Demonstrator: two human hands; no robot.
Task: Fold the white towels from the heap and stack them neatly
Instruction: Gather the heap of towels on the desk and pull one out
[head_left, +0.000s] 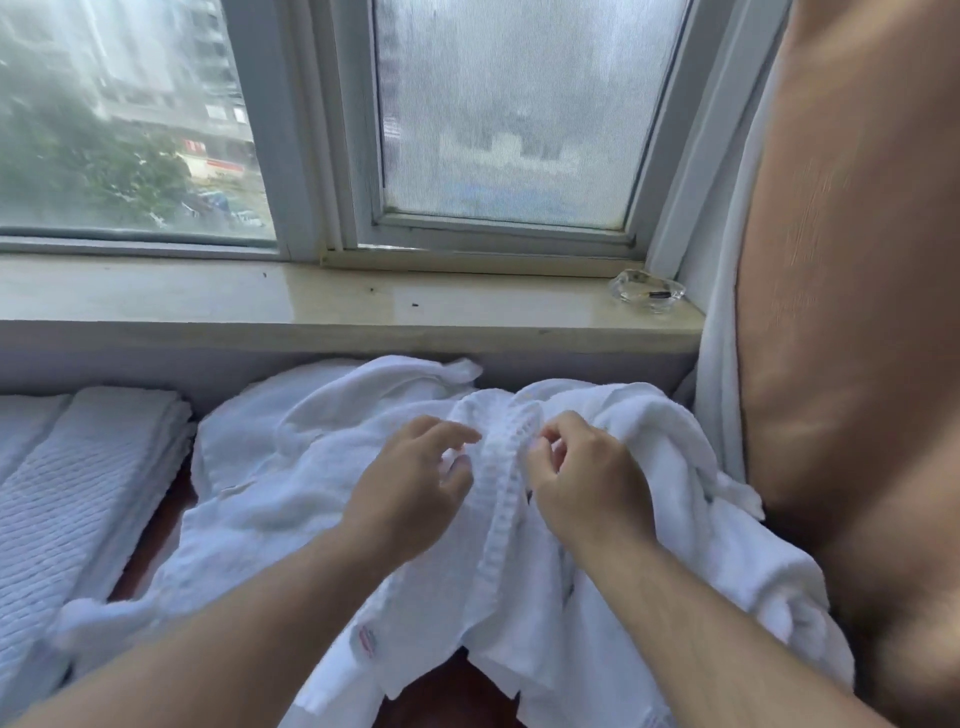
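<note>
Here the left hand (410, 486) hovers half open, fingers curled, just touching the ribbed edge of a waffle-weave towel (501, 499) without a clear grip. The right hand (582, 480), just beside it, pinches that same edge between thumb and fingers. The towel lies atop the rumpled heap (291, 467) beneath both hands. Well left of the left hand sits the folded stack (88, 478).
</note>
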